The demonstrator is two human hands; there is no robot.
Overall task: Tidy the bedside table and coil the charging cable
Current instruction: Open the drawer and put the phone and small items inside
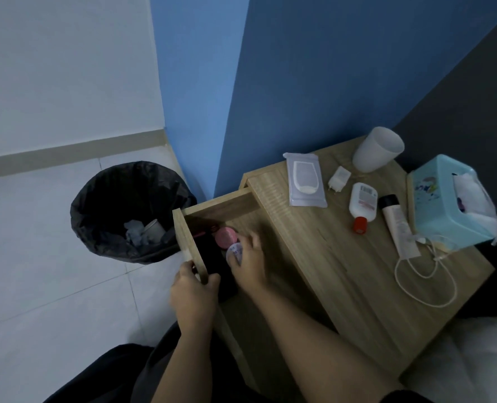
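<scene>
The wooden bedside table (pixel 343 257) has its drawer (pixel 218 206) pulled out to the left. My left hand (pixel 193 295) grips the drawer's front panel. My right hand (pixel 248 263) reaches into the drawer and holds a small round container (pixel 233 253) beside a pink-lidded jar (pixel 225 237). On the tabletop a white charging cable (pixel 424 282) lies in loose loops at the right, with a white charger plug (pixel 339 179) farther back.
A wet-wipes pack (pixel 306 180), a white cup (pixel 378 149), a red-capped white bottle (pixel 362 206), a white tube (pixel 398 225) and a light-blue tissue box (pixel 450 202) share the tabletop. A black-lined bin (pixel 131 210) stands on the floor, left of the drawer. White bedding (pixel 473 359) lies at the lower right.
</scene>
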